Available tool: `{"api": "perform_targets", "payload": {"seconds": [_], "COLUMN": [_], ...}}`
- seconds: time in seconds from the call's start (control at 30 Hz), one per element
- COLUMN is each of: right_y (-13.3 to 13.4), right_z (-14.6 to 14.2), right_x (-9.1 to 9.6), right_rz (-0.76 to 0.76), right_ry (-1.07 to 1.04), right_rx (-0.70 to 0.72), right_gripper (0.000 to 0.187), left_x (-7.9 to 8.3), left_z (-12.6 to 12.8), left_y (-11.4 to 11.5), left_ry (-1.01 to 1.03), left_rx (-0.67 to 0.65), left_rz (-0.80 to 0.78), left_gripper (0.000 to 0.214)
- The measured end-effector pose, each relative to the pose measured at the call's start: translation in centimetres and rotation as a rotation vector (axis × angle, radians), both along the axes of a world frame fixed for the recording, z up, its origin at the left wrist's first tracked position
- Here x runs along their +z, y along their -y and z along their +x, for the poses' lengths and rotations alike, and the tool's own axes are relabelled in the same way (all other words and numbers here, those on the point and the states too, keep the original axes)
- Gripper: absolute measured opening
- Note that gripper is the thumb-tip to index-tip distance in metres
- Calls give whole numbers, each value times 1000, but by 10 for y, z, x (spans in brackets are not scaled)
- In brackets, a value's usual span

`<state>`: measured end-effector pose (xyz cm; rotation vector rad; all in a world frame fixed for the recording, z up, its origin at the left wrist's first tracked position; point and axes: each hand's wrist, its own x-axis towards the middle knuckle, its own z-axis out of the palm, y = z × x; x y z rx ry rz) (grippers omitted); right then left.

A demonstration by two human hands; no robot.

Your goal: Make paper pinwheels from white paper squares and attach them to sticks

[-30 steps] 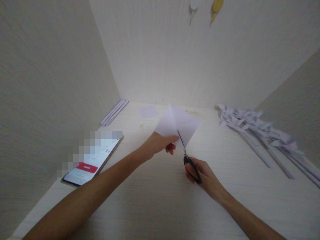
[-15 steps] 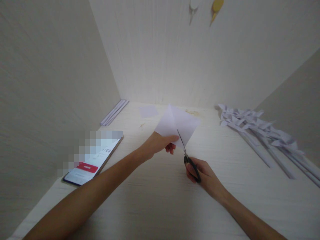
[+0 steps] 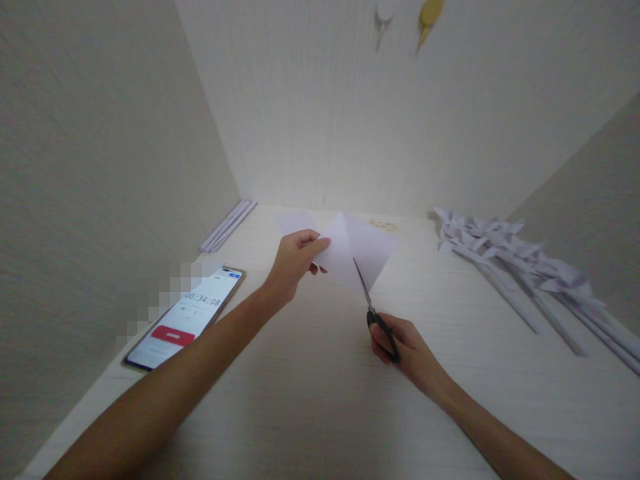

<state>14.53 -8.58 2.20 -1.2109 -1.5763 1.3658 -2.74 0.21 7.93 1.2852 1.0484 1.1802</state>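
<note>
A creased white sheet of paper [image 3: 367,245], roughly square, is held up above the table with one corner pointing away from me. My left hand [image 3: 297,257] pinches its left corner between thumb and fingers. In my right hand [image 3: 400,340] is a pair of scissors [image 3: 383,330] with black handles, gripped by the loops. Their blades point up and away, lying along the paper from its near corner towards the middle. The blades look nearly closed; whether the paper lies between them I cannot tell.
Behind my left hand lies another paper square [image 3: 295,221]. Several rolled paper sticks [image 3: 229,227] rest at the back left, near a phone [image 3: 185,320] showing a timer. Along the right lie several paper pinwheels [image 3: 510,250] on sticks. Walls enclose the back and sides.
My left hand has shifted from the paper's near edge, beside the blades, up and left to its left corner. Scissors and right hand have stayed almost where they were.
</note>
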Motion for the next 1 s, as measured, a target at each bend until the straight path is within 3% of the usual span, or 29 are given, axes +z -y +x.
{"api": "perform_targets", "payload": {"seconds": [0.2,0.47,0.63,0.73,1.0], "right_y": [-1,-1,0,0,0], "right_z": [4,7,7,6,5], "right_x": [-4,-5,-4,-3,0], "right_rz": [39,-24,-48,-56,-107], "right_ry": [-120,-214,-231,-234,-227], "right_rx": [-10,4,27,35,24], "right_gripper": [38,39,39,39,38], "left_x": [0,-2,-6,-5,2], "left_z": [0,7,12,13,13], "left_y": [-2,10,16,18,12], "left_ry": [-50,-47,-76,-128,-93], "left_rx": [-89,-387,-468,-439,-101], "left_rz": [-42,-163,-122,-64,-2], "left_gripper": [16,11,18,23,16]}}
